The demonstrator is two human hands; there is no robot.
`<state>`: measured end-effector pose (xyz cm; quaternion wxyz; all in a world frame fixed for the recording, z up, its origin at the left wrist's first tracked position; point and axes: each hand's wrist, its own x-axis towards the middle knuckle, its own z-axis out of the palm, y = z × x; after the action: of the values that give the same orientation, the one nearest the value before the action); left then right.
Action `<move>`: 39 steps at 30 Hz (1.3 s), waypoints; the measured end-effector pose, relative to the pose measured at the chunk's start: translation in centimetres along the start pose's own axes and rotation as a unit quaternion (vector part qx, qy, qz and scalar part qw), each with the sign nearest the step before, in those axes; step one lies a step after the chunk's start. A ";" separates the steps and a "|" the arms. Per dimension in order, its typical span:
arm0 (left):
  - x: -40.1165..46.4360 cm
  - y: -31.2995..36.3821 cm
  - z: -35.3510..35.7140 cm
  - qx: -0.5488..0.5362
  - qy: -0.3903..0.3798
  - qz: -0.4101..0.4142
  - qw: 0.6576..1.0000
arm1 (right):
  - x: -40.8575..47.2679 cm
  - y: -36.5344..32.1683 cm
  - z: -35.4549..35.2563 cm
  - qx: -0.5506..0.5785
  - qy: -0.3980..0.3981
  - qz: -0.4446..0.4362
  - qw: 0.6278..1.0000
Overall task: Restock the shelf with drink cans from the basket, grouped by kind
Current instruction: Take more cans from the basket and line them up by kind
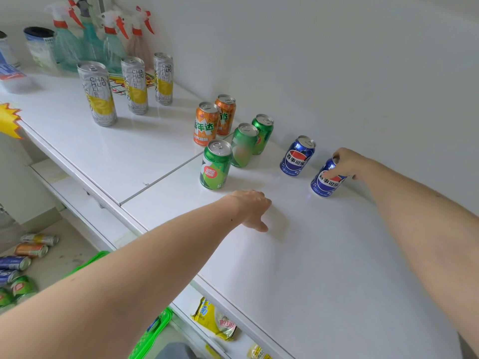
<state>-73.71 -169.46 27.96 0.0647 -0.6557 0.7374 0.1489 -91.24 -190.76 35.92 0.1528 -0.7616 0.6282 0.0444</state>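
On the white shelf (298, 255), head view, drink cans stand upright in groups by kind. At about 2 o'clock from frame centre the right hand (346, 163) grips the top of a blue can (327, 183), fingers curled over its rim and side; that can stands on the shelf near the back wall. A second blue can (297, 156) stands just beside it toward 10 o'clock, apart from it. Three green cans (216, 164) form a row running back toward 1 o'clock. Two orange cans (206, 123) stand touching or nearly so behind them, at 11 o'clock from the green row. Three tall silver-and-yellow cans (97, 93) stand in a line well apart at 10 o'clock. The left hand (252, 208) hovers low over bare shelf near frame centre, holding nothing, fingers loosely bent downward; whether it touches the surface cannot be told. Spray bottles (90, 35) stand at the far back, 11 o'clock. At 8 o'clock, below the shelf edge, loose cans (23, 263) lie on their sides beside a green basket (153, 332).
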 end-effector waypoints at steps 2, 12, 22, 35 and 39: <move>-0.5 -0.1 0.0 -0.004 0.011 0.008 1.000 | -0.3 -0.3 -0.1 0.014 0.018 0.007 1.000; -5.5 -2.9 -1.2 -0.029 0.063 0.021 0.997 | -6.5 -4.9 1.0 0.070 0.237 -0.048 0.968; -17.0 -11.2 0.0 -0.023 0.091 0.043 0.995 | -18.1 -16.4 7.7 0.136 0.361 -0.179 0.905; -31.1 -27.4 9.3 -0.044 0.030 -0.023 0.998 | -29.8 -33.5 24.2 0.200 0.310 -0.242 0.898; -32.4 -30.9 13.3 -0.072 -0.011 -0.057 0.996 | -30.2 -36.2 29.4 0.187 0.271 -0.289 0.899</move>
<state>-40.31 -137.71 20.64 0.0342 -0.6981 0.6851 0.2051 -58.72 -147.85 22.24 0.1222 -0.8495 0.3948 -0.3281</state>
